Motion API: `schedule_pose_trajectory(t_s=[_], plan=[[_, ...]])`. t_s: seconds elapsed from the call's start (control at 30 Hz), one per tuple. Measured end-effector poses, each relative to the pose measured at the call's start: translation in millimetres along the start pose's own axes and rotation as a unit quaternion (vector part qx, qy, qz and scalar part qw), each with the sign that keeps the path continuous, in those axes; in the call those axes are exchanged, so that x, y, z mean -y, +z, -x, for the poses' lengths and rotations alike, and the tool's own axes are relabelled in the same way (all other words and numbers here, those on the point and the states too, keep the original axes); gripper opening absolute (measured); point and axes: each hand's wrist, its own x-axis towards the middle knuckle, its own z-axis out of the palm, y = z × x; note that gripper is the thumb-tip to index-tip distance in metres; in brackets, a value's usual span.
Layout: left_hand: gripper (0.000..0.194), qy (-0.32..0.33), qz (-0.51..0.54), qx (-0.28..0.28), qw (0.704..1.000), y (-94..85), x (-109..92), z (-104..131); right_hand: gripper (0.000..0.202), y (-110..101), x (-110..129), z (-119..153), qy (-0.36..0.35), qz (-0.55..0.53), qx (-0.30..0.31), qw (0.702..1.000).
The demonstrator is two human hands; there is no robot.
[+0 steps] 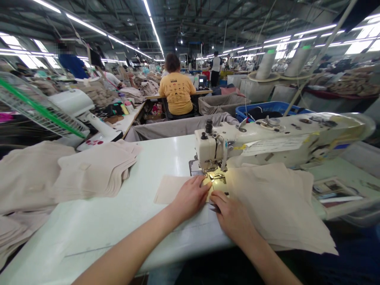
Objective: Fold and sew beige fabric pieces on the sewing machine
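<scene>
Under the front end of a white sewing machine (208, 150), where a small yellow light shines, two bare hands work close together on a small tan piece of cloth (169, 190). That cloth lies flat on the pale green table (142, 225) and pokes out past the left hand (191, 194). Its fingers are bent and press down on the cloth — I can't tell if they pinch it. The right hand (233, 213) is just beside it, fingers curled in, gripping a dark pointed tool (214, 208) (only its tip shows). Next to the right hand, a big pile of tan cloth (273, 202) hangs over the table edge. Far to the left sits another pile of cut pieces (92, 170), near a white fan (74, 105). Past the table — near a blue basket (267, 107) — a person in a yellow shirt (177, 93) sits facing away.
</scene>
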Motion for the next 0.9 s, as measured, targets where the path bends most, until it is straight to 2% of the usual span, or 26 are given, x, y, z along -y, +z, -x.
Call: schedule_pose_trajectory(t_s=[0.37, 0.53, 0.63, 0.73, 0.9], plan=[[0.029, 0.015, -0.006, -0.019, 1.000, 0.4, 3.8, -1.4, 0.048, -9.4, 1.6, -6.2, 0.006, 0.021, 0.036, 0.999], [0.018, 0.041, 0.001, 0.013, 0.999, 2.0, -10.4, 14.2, 0.056, -9.0, 0.7, 0.1, -0.001, 0.033, 0.053, 0.998], [0.020, 0.065, 0.010, 0.003, 0.998, 3.4, -14.0, 24.2, 0.058, -8.0, 0.3, 4.7, 0.001, 0.040, 0.069, 0.997], [0.023, 0.079, 0.015, -0.012, 0.997, 1.8, -9.7, 24.4, 0.058, -7.5, 0.0, 2.6, 0.003, 0.036, 0.066, 0.997], [0.026, 0.068, 0.018, -0.002, 0.998, -4.9, 6.0, 7.0, 0.050, -8.5, -1.8, -16.0, 0.008, 0.022, 0.041, 0.999]])
